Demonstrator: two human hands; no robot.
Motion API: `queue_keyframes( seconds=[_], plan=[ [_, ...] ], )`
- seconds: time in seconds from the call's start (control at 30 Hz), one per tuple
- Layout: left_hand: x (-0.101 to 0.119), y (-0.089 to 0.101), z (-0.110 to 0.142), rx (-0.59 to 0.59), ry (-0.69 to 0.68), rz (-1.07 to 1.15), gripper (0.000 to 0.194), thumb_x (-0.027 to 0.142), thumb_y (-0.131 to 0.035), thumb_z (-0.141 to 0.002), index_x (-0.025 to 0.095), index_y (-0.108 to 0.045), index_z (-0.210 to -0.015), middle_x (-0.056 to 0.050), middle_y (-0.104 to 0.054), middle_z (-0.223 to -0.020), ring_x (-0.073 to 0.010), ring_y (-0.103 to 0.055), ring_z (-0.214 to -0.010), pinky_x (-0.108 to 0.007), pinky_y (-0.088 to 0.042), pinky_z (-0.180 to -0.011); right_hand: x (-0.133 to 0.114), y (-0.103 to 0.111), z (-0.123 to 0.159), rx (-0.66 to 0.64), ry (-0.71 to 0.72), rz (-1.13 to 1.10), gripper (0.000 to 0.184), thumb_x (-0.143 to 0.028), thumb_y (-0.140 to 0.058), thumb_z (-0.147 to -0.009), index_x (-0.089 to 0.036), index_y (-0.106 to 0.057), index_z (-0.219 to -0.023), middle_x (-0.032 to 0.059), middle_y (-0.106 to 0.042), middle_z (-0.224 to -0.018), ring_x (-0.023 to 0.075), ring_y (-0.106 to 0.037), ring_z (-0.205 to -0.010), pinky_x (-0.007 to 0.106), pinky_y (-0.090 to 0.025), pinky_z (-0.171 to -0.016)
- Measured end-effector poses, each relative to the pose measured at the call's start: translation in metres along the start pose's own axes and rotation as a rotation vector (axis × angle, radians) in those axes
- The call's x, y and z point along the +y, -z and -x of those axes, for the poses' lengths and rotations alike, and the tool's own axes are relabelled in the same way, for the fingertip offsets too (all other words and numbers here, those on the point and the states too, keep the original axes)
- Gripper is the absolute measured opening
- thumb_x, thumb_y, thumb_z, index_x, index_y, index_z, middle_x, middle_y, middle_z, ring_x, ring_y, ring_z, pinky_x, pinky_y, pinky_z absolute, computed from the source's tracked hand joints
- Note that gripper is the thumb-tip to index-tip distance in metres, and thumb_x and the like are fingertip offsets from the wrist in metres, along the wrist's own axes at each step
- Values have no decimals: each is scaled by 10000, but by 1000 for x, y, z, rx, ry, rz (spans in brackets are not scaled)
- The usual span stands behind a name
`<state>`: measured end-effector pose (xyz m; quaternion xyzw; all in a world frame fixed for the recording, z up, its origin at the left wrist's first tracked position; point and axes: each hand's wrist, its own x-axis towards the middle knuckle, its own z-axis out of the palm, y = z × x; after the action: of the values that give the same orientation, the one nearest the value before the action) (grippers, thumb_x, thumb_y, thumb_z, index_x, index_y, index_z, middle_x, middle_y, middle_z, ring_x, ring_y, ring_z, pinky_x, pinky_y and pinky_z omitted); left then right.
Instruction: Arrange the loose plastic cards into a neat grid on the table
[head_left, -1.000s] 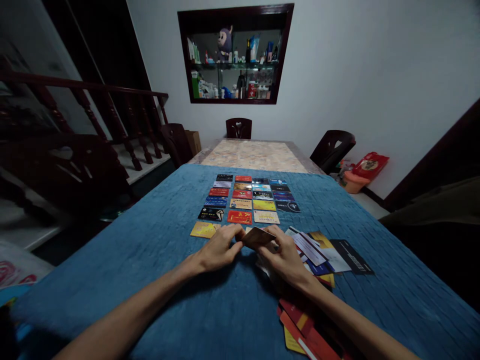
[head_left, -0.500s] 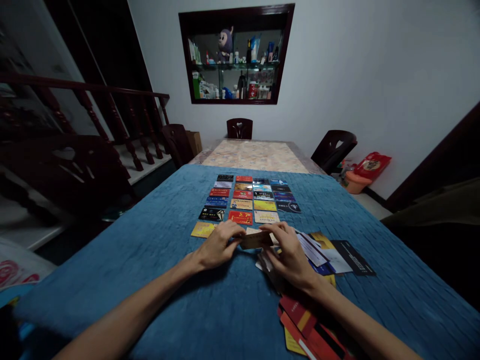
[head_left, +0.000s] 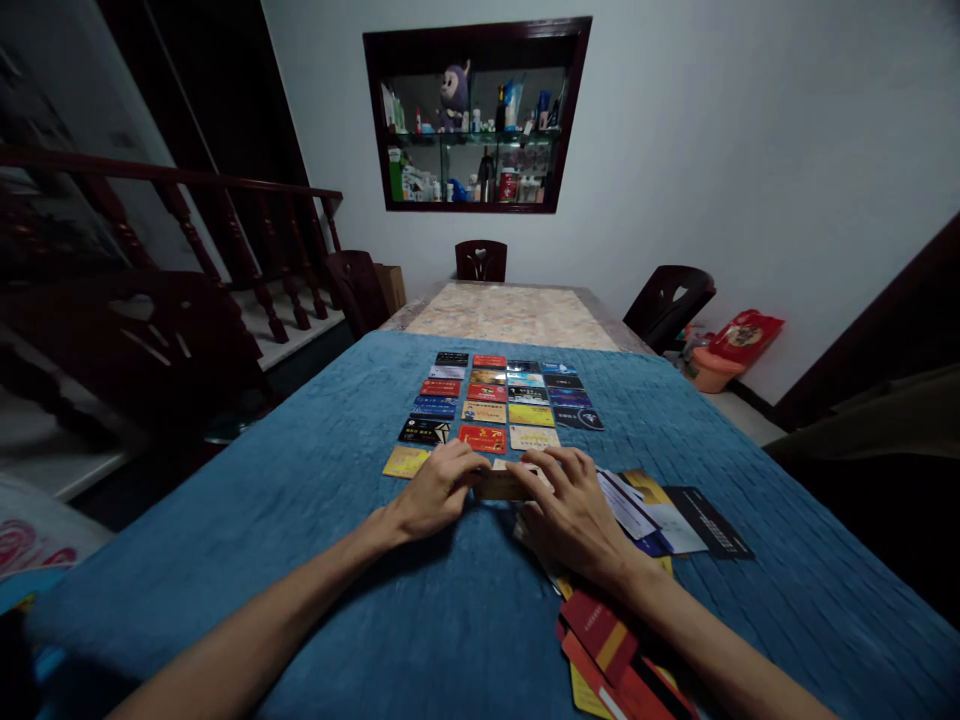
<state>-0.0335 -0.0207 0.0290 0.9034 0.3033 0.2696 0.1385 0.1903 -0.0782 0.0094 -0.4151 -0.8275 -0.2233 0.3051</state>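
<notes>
A brownish-gold card is held up on edge between my two hands, close to the near end of the laid-out rows. My left hand pinches its left end between thumb and fingers. On its right end, the fingers of my right hand close over the card from above. Beyond them lie several cards in columns, among them a red card, a cream card and a black card. A gold card lies just past my left hand. Pale cards beneath my right hand are partly hidden.
A loose pile with a white striped card and a black card spreads right of my right hand. Red cards lie under my right forearm. A blue cloth covers the table's near part. Chairs stand around.
The card between my hands has tipped from slanted to nearly upright and shifted slightly left. My right hand's fingers have moved over its right end. The laid-out cards have kept their places.
</notes>
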Motion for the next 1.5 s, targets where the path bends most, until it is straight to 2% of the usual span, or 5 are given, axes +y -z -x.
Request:
queue_keyframes(
  seconds=[0.33,0.7,0.83,1.23,1.5],
  plan=[
    [-3,0,0,86,-77,43,271,55,-428,-880,160,-642,-1011,-62,-639,-926,-202,-561,-914,-344,-460,-827,1,5,-4,86,43,67,367,-144,-563,-891,-196,-583,-1253,106,-627,-1106,266,-479,-1056,443,-393,-931],
    [-6,-2,0,109,-62,36,241,86,-445,-906,169,-650,-1003,-62,-652,-924,-201,-574,-915,-356,-472,-843,2,6,-4,84,88,100,395,-143,-547,-899,-174,-571,-1292,118,-630,-1102,274,-482,-1056,454,-388,-936],
    [-6,-3,1,128,-69,9,236,107,-474,-914,179,-625,-1080,-63,-669,-967,-208,-583,-940,-374,-466,-865,5,5,-1,86,105,115,370,-156,-559,-904,-140,-586,-1272,132,-631,-1103,286,-476,-1056,458,-390,-922],
    [2,-4,3,76,-117,-147,290,110,-544,-857,172,-527,-1140,-91,-643,-1078,-248,-566,-1001,-418,-446,-911,8,3,1,46,59,107,382,-146,-546,-896,-121,-589,-1274,141,-642,-1120,286,-487,-1058,451,-416,-899],
    [2,-5,6,66,-128,-225,492,191,-645,-809,182,-473,-1270,-133,-545,-1216,-288,-524,-1117,-462,-449,-962,11,4,2,24,54,58,404,-176,-577,-859,-107,-593,-1257,146,-645,-1105,293,-487,-1061,440,-431,-878]
  ],
)
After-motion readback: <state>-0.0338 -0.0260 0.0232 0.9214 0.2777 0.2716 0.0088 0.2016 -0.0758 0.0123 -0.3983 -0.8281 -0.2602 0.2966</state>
